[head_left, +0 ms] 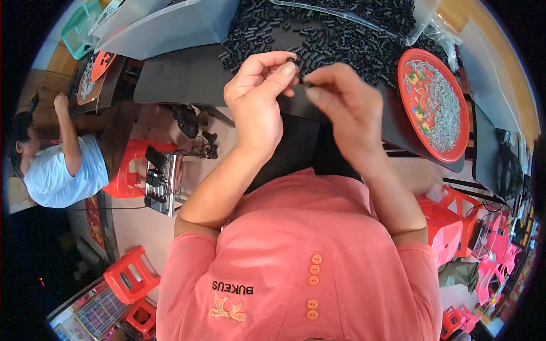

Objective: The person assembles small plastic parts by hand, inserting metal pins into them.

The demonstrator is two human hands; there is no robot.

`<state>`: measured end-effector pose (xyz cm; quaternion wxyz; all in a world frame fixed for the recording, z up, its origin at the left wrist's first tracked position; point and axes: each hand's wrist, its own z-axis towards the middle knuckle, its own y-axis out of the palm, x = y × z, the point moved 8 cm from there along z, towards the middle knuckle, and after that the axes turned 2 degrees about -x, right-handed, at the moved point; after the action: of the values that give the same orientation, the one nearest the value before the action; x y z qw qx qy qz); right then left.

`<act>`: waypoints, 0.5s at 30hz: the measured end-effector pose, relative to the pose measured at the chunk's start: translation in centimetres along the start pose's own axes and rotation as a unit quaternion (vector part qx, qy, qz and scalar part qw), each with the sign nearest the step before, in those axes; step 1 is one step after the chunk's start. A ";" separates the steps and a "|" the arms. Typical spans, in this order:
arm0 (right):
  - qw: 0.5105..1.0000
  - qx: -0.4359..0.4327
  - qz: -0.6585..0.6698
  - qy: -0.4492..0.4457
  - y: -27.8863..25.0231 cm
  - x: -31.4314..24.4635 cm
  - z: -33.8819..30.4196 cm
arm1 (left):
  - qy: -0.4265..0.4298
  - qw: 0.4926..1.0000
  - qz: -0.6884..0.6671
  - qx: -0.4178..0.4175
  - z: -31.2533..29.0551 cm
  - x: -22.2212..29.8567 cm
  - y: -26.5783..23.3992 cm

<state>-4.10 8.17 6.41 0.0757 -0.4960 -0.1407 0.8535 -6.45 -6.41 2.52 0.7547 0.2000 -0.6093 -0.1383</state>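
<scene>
red patterned plate (455, 149) of small metal parts, red stools (132, 274), seated co-worker (60, 170)

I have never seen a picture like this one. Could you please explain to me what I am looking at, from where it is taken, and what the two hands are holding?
There is no machine here: a person wears a wide-angle camera on the head, looking down, so edges bend and the pink shirt fills the bottom. The left hand and right hand meet above the edge of a dark table. The left fingertips pinch a small black piece; the right fingertips pinch something tiny against it, too small to tell. On the table lies a big pile of small black tube-like parts and a red plate of small silver-grey pieces. At the far left sits another person in a light blue shirt. Red stools stand on the floor.
</scene>
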 end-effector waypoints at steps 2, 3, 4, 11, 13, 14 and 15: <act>1.000 0.004 0.001 0.021 -0.8 0.9 0.7 | 0.017 0.997 0.071 -0.038 -0.4 0.5 0.2; 1.000 0.003 0.002 0.023 -1.1 1.0 1.0 | 0.015 0.997 0.071 -0.038 -0.5 0.5 0.1; 1.000 -0.007 0.006 0.008 -1.1 0.7 1.3 | 0.015 0.996 0.078 -0.049 -0.6 0.5 0.2; 0.996 -0.009 -0.050 -0.069 -0.1 0.2 1.8 | 0.032 0.992 0.101 -0.061 -1.0 1.3 0.8; 0.996 -0.007 -0.052 -0.072 0.0 0.2 1.7 | 0.024 0.993 0.091 -0.066 -1.0 1.1 0.8; 0.998 0.002 -0.021 -0.056 -0.1 0.6 1.6 | 0.017 0.994 0.081 -0.070 -0.9 1.0 0.9; 0.999 0.010 0.010 -0.041 -0.2 1.0 1.6 | 0.017 0.994 0.081 -0.072 -1.0 1.0 1.0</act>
<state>-5.96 8.36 6.34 0.0657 -0.4613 -0.1304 0.8751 -5.30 -5.84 3.69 0.7860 0.0975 -0.5994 -0.1163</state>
